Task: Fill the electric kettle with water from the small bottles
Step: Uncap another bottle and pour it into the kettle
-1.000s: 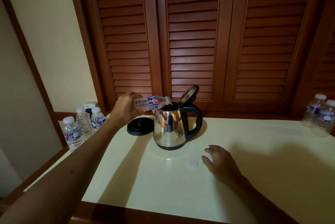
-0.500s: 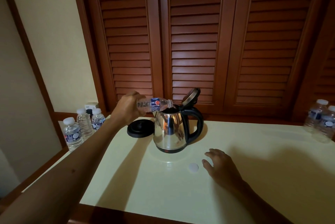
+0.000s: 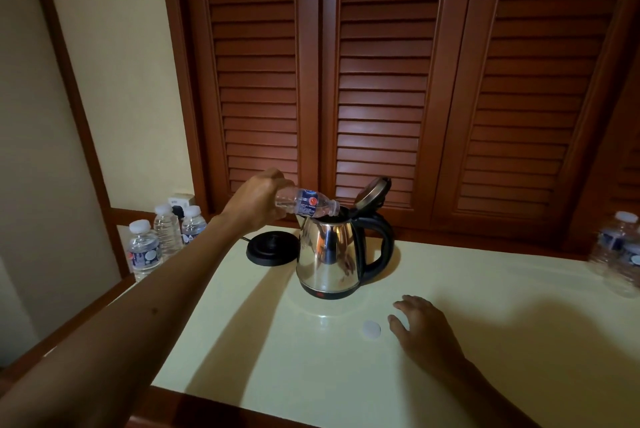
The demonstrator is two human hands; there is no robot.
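A steel electric kettle (image 3: 329,257) with a black handle stands mid-table, its lid (image 3: 372,191) flipped up. My left hand (image 3: 258,200) grips a small clear water bottle (image 3: 306,205) by its base, tipped nearly flat with its neck over the kettle's mouth. My right hand (image 3: 420,325) rests flat on the table in front of the kettle, fingers apart, holding nothing. A white bottle cap (image 3: 371,329) lies just left of that hand.
The black kettle base (image 3: 272,249) sits left of the kettle. Three capped bottles (image 3: 143,247) stand at the far left, more bottles (image 3: 618,247) at the right edge. Louvred wooden doors (image 3: 381,81) rise behind the cream table (image 3: 485,341).
The bottle's neck has dipped a little lower into the kettle's mouth. The view has tilted upward slightly; my right hand stays put.
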